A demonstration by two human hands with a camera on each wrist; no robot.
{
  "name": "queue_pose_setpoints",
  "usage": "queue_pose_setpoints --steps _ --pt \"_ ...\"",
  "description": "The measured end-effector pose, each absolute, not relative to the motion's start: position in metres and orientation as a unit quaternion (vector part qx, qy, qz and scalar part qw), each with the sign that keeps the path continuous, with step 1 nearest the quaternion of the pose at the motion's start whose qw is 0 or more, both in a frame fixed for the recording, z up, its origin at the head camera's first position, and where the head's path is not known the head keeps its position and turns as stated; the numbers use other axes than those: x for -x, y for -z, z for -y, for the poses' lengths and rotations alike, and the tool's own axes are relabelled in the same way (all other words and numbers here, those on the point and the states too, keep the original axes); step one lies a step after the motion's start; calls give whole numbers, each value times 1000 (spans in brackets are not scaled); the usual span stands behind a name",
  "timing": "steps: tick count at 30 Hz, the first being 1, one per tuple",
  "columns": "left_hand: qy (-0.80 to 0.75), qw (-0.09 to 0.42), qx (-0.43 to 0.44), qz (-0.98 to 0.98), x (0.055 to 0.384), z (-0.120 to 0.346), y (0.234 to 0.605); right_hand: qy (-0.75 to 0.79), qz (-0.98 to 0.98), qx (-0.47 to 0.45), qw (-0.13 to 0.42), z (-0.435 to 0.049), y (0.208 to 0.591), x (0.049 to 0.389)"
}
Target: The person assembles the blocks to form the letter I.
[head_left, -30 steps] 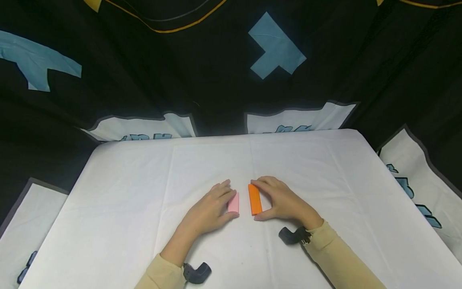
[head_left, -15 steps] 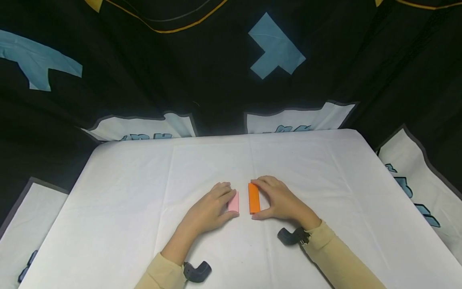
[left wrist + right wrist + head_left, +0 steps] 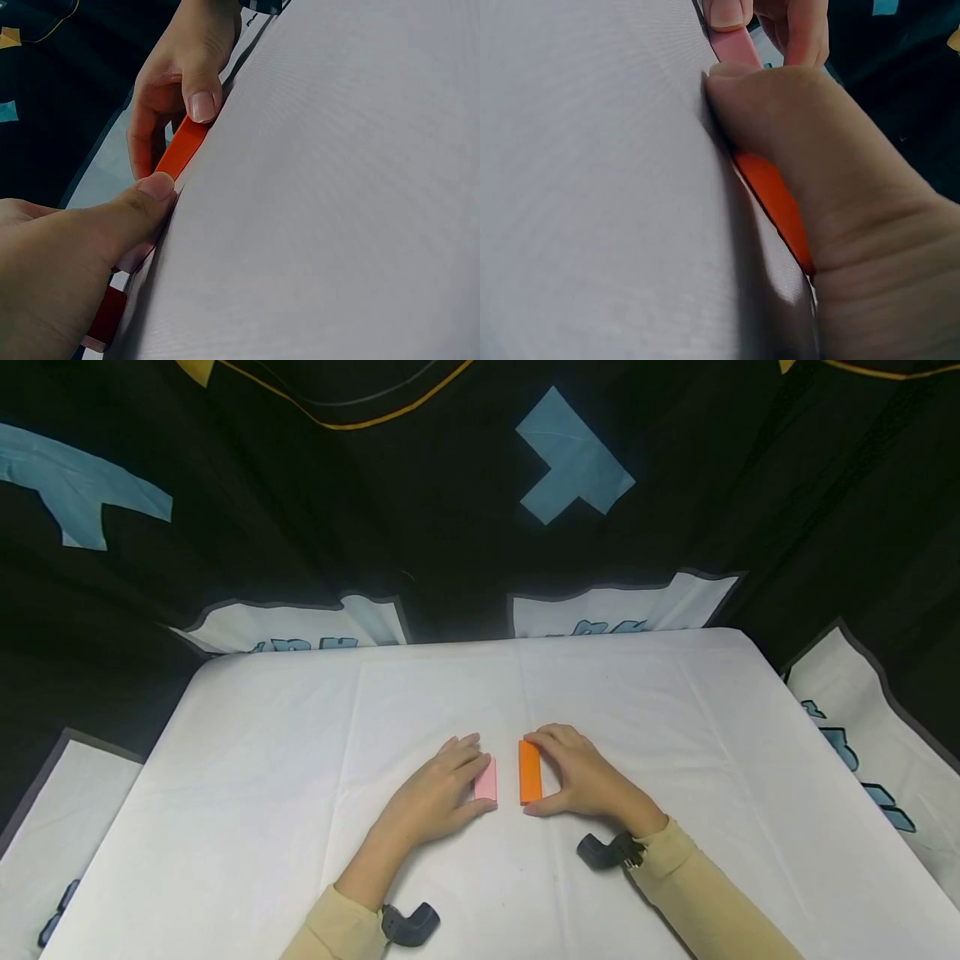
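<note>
On the white cloth in the head view lie a pink block [image 3: 486, 781] and, to its right, an orange block [image 3: 529, 772], apart and roughly parallel. My left hand [image 3: 442, 793] holds the pink block between thumb and fingers at its near and far ends. With my right hand [image 3: 588, 777] I pinch the orange block the same way, the thumb at its near end. In the left wrist view a dark red piece [image 3: 106, 319] shows below the left hand; the head view does not show it. The right thumb covers part of the orange block [image 3: 776, 206] in the right wrist view.
A white cloth covers the table [image 3: 247, 793], with its far edge running along a black curtain [image 3: 450, 527] with blue shapes. Both wrists carry dark curved mounts, one on the left [image 3: 410, 927] and one on the right [image 3: 603, 850].
The orange block has turned slightly in my right hand's grip, now standing straighter alongside the pink one, then shifted a little right. My left hand and the pink block have barely moved.
</note>
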State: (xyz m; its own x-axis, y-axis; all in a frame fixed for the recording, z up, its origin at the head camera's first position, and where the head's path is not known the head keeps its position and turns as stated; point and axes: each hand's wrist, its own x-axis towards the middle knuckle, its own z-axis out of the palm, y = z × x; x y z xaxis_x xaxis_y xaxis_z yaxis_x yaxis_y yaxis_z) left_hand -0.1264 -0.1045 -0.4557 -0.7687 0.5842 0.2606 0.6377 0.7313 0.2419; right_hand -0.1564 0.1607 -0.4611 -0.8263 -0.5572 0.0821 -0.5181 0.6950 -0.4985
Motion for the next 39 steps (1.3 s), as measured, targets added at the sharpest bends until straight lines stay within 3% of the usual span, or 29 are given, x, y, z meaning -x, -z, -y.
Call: queue_pose_setpoints --steps 11,24,39 --pt "160 91 332 925 128 105 458 277 -914 296 26 -165 460 150" --pt "158 99 338 923 127 106 457 294 -896 332 -9 -165 446 122" --pt "159 105 339 921 128 106 459 273 -892 361 -27 -164 455 91"
